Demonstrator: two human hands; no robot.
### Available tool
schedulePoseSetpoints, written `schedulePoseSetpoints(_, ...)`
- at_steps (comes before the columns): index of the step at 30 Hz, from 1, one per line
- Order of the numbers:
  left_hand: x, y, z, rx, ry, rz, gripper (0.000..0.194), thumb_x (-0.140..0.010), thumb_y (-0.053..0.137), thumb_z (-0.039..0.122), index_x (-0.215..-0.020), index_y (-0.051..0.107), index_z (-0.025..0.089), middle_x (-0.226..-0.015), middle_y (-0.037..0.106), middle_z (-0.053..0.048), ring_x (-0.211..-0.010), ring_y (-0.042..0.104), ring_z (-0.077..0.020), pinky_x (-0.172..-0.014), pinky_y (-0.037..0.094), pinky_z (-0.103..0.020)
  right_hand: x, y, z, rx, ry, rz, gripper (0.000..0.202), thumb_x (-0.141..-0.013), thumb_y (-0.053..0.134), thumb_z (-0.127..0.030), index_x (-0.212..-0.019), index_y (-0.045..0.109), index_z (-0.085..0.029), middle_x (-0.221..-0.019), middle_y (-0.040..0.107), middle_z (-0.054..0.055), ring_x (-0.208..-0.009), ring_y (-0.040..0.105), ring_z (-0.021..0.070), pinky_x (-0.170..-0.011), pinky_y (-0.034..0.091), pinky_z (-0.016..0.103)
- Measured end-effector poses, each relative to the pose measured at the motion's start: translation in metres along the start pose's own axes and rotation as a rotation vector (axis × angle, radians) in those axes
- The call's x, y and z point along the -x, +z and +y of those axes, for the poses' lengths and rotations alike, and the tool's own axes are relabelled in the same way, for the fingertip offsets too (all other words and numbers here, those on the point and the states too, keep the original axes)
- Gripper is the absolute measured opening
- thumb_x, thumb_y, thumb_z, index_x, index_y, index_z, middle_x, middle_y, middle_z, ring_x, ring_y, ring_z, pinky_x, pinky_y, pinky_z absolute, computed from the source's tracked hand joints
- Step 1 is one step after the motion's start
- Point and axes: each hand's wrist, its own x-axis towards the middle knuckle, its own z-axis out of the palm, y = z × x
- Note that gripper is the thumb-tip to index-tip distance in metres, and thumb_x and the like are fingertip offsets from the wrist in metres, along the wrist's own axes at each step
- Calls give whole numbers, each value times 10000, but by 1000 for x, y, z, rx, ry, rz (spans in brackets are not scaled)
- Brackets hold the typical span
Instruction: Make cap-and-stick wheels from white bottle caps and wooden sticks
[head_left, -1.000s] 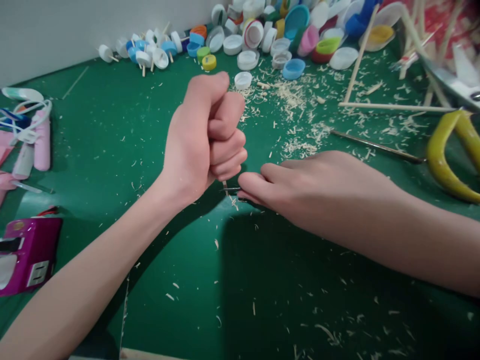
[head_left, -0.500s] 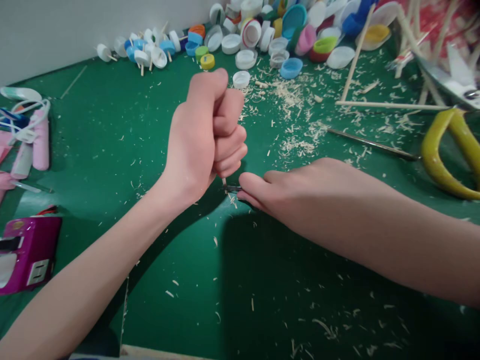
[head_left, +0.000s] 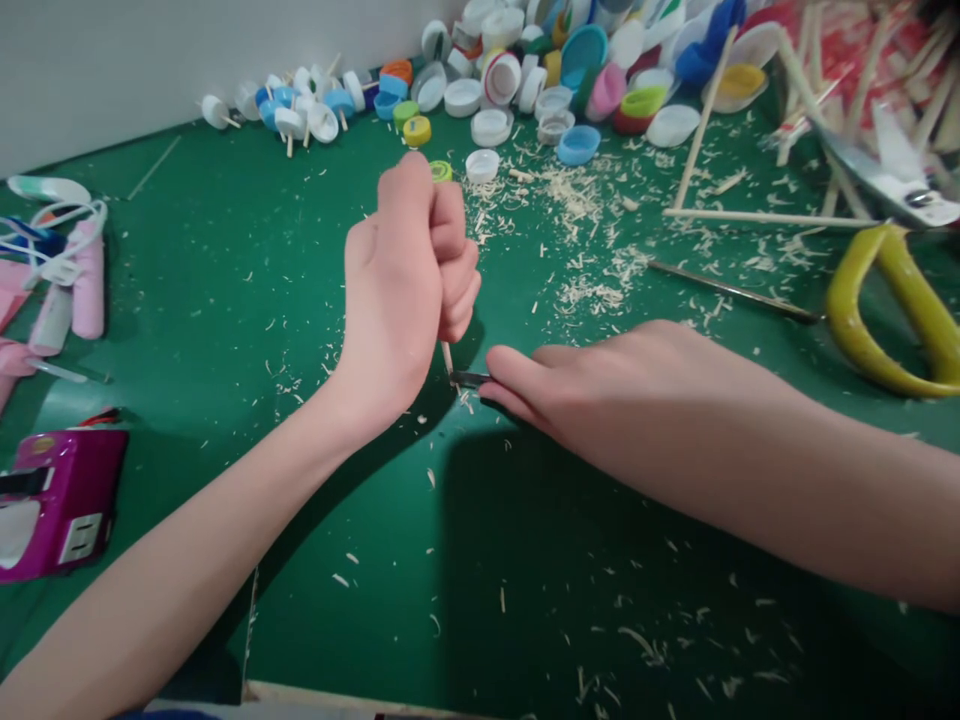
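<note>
My left hand (head_left: 409, 280) is closed in a fist around a thin wooden stick (head_left: 448, 358), whose lower end points down at the green table (head_left: 360, 620). My right hand (head_left: 577, 385) pinches a small dark metal blade (head_left: 471, 379) between thumb and finger. The blade's tip touches or lies right beside the stick's lower end; its other end is hidden in my fingers. A yellow-green cap (head_left: 440, 172) shows just behind my left fist. Pale wood shavings (head_left: 592, 295) are scattered beyond my hands and nearer the table's front edge.
Many coloured bottle caps (head_left: 491, 127) are heaped at the back. Scissors with yellow handles (head_left: 855, 310), a metal rod (head_left: 731, 287) and wooden sticks (head_left: 765, 217) lie at the right. On the left are a magenta box (head_left: 67, 500) and a pink glue gun or similar tool (head_left: 88, 285).
My left fist has tilted and shifted slightly left, showing more of the stick and the yellow-green cap behind it. My right hand with the blade has barely moved. The view has shifted slightly.
</note>
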Motion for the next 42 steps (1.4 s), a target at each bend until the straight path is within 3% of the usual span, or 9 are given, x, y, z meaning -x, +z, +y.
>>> schedulePoseSetpoints(4,4,1,-3,-63,64,27,502,-1070,280,290,-574,269,215,-547,135,37,-423,175,-65,-425,155,-211,3,2,-4,59,40,28,229,-1051,350,-298,-1013,558,-209,-607,486,-32,-477,117,121,-553,107,296)
schedulePoseSetpoints(8,10,-1,-2,-137,71,4,471,-1042,403,316,-600,270,220,-604,186,22,-494,188,-101,-467,197,-278,6,6,-10,115,64,62,232,-1042,371,-314,-1017,572,-202,-619,502,-18,-462,154,120,-542,109,303)
schedulePoseSetpoints(13,10,-4,-3,-211,55,18,463,-1063,318,370,-634,250,210,-640,202,4,-508,198,-126,-502,234,-312,6,7,-12,136,64,111,223,-1033,387,-328,-991,567,-204,-601,460,-21,-483,87,130,-508,100,306)
schedulePoseSetpoints(18,9,-5,-4,-145,69,-5,487,-1050,391,388,-624,238,208,-650,174,8,-520,160,-122,-499,191,-324,-2,4,-4,38,17,-9,222,-1038,369,-324,-1002,552,-202,-573,447,-32,-473,78,118,-519,112,297)
schedulePoseSetpoints(21,10,-4,-5,-119,75,-18,495,-1036,429,395,-616,242,211,-639,166,12,-537,133,-127,-498,167,-329,-4,5,1,-19,-12,6,226,-1042,355,-322,-1026,547,-204,-565,455,-32,-463,111,120,-534,121,301)
schedulePoseSetpoints(26,10,-2,-6,-101,101,-10,455,-1072,277,318,-629,245,217,-636,142,22,-539,121,-121,-503,139,-323,-6,1,3,-50,-27,-56,158,-1013,429,-317,-1044,549,-219,-541,421,-46,-448,115,115,-527,151,300)
schedulePoseSetpoints(34,9,-2,-6,-100,103,-20,453,-1075,255,309,-631,240,222,-642,135,26,-552,110,-124,-513,120,-330,-10,-2,1,-98,14,-144,155,-978,494,-314,-1060,585,-219,-480,362,-64,-421,177,107,-539,195,299)
schedulePoseSetpoints(42,9,-1,-5,-86,78,-15,470,-1074,274,329,-616,244,226,-630,128,27,-551,108,-133,-507,131,-329,-15,-13,-4,-140,95,-316,149,-912,565,-300,-1041,589,-231,-462,343,-69,-371,180,101,-493,195,290)
